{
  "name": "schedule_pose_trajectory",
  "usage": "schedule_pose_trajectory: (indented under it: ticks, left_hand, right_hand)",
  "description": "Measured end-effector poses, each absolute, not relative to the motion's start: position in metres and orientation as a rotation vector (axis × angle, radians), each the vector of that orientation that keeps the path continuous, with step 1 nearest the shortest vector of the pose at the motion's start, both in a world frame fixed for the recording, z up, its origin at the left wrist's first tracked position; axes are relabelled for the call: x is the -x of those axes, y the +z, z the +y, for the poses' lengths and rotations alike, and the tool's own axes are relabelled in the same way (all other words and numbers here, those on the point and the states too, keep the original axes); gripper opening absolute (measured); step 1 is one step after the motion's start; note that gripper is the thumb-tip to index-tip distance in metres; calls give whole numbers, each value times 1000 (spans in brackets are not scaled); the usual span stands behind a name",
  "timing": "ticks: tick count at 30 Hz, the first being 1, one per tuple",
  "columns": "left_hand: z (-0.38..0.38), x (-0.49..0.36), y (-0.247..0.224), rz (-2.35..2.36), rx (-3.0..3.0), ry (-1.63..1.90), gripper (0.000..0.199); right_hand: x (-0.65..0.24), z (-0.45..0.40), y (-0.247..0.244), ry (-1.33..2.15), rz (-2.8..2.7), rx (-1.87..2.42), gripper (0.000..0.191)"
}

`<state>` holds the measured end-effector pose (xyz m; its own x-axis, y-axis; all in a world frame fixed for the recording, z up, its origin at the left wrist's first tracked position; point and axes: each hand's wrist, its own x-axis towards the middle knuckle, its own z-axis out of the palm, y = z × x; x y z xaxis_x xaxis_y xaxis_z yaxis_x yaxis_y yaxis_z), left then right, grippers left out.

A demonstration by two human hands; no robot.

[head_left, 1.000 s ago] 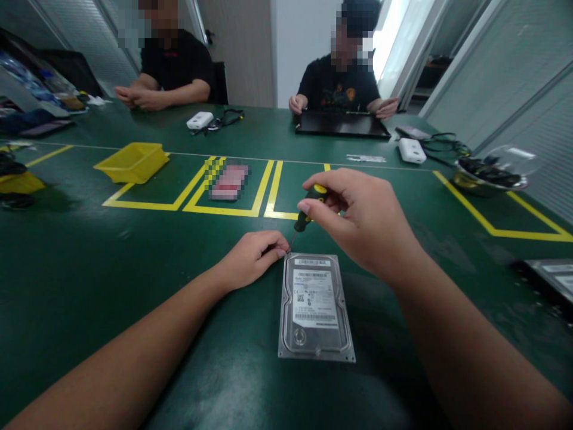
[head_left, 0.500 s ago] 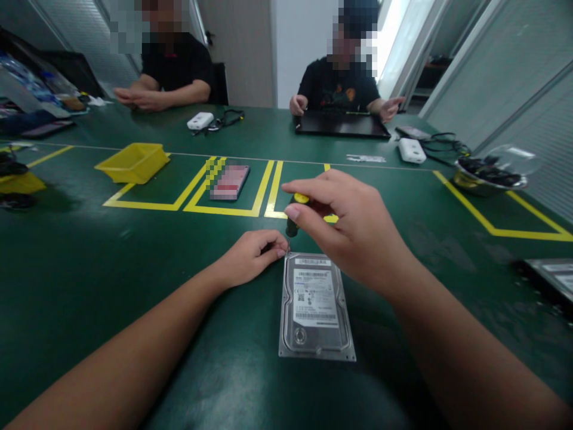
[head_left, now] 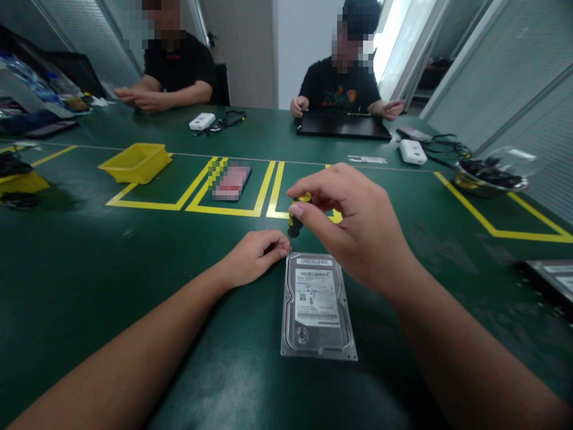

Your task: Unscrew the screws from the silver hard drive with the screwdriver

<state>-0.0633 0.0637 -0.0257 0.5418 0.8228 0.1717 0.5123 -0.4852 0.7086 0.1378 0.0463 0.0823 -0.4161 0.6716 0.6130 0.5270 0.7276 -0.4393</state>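
Note:
A silver hard drive (head_left: 319, 340) with a white label lies flat on the green table. Upright over its far left corner stands a short black-and-yellow screwdriver (head_left: 294, 227), its thin shaft pointing down at that corner. My right hand (head_left: 353, 221) is closed around the top of the screwdriver handle with thumb and forefinger. At the same corner, my left hand (head_left: 255, 257) pinches thumb and fingertips together beside the shaft. Whatever lies between those fingertips is too small to make out.
Beyond are a yellow bin (head_left: 136, 164), a phone (head_left: 231, 183) and yellow tape outlines. A metal bowl of dark parts (head_left: 487, 176) stands right, near another drive (head_left: 550, 278). Two people sit opposite; one touches a black panel (head_left: 342, 125). White adapters (head_left: 412, 151) lie with cables.
My right forefinger and thumb have drawn in around the screwdriver handle, which has turned slightly. My left hand stays at the corner of the hard drive.

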Motion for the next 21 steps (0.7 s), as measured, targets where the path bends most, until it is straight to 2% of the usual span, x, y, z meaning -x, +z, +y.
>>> schedule_pose_trajectory:
  ticks: [7, 14, 18, 21]
  left_hand:
    - [62, 63, -25, 1088, -2166, 678, 10]
    - [62, 60, -22, 1091, -2157, 677, 9]
    - [61, 60, -21, 1096, -2154, 672, 10]
    - [61, 61, -21, 1101, -2153, 666, 9]
  right_hand:
    - [-140, 46, 85, 292, -2115, 849, 23]
    - [-138, 50, 78, 177, -2049, 871, 11]
    - [-139, 50, 78, 219, -2081, 824, 28]
    - [-140, 50, 79, 272, -2110, 822, 32]
